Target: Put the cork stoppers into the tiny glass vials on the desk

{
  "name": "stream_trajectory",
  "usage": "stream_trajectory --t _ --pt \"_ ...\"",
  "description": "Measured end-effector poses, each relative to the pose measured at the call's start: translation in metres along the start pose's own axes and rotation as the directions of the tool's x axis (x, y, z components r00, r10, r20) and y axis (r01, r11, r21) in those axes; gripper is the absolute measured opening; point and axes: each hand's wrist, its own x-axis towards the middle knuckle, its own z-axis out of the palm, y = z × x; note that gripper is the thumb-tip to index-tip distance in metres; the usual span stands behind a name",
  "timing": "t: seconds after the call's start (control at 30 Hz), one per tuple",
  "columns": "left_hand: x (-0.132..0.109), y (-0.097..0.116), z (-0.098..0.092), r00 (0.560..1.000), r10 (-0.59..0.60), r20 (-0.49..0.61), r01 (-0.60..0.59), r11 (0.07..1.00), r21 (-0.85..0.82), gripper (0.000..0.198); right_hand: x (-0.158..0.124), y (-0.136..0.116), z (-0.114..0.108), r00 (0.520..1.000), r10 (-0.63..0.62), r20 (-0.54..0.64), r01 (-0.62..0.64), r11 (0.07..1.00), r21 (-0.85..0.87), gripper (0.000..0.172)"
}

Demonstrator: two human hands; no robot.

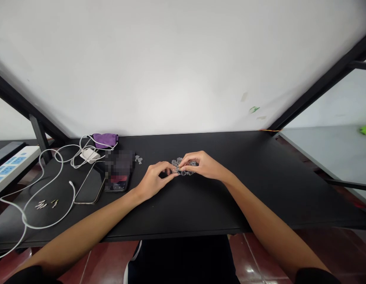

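A cluster of small clear plastic pieces (183, 172) lies on the black table, partly covered by my fingers. My left hand (157, 179) comes in from the left, its thumb and forefinger pinching a clear piece at the cluster's near left side. From the right, my right hand (204, 165) meets it, fingertips pressed together over the same spot. What sits between the right fingertips is too small and hidden to name. Two or so loose clear pieces (138, 159) rest apart, left of my hands.
At the left lie a phone with a lit screen (115, 185), a dark phone (91, 185), a white charger (90, 155) with a looping white cable (49, 227), and a purple cloth (105, 140). Several small metal bits (41, 204) and a power strip (15, 165) are farther left. A white wall (171, 71) stands behind.
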Motion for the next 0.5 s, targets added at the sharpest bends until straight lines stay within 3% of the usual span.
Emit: stream_trajectory --t 0.1,0.27,0.37,0.5 --pt "0.002 0.001 -0.005 0.988 0.050 0.144 -0.049 0.999 -0.007 0.019 -0.002 0.000 -0.011 0.997 -0.011 -0.078 0.009 0.999 -0.033 0.029" --pt "0.004 0.004 -0.010 0.925 0.097 0.368 -0.129 0.990 0.063 0.019 -0.002 0.005 -0.022 0.970 -0.019 -0.242 -0.008 0.994 -0.110 0.033" --pt "0.003 0.007 -0.012 0.886 0.077 0.457 -0.142 0.984 0.111 0.021 -0.002 0.011 -0.024 0.970 -0.023 -0.243 -0.020 0.985 -0.173 0.030" --pt "0.004 0.009 -0.015 0.868 0.056 0.494 -0.140 0.981 0.136 0.022 -0.003 0.022 -0.031 0.975 -0.026 -0.220 -0.041 0.955 -0.294 0.027"
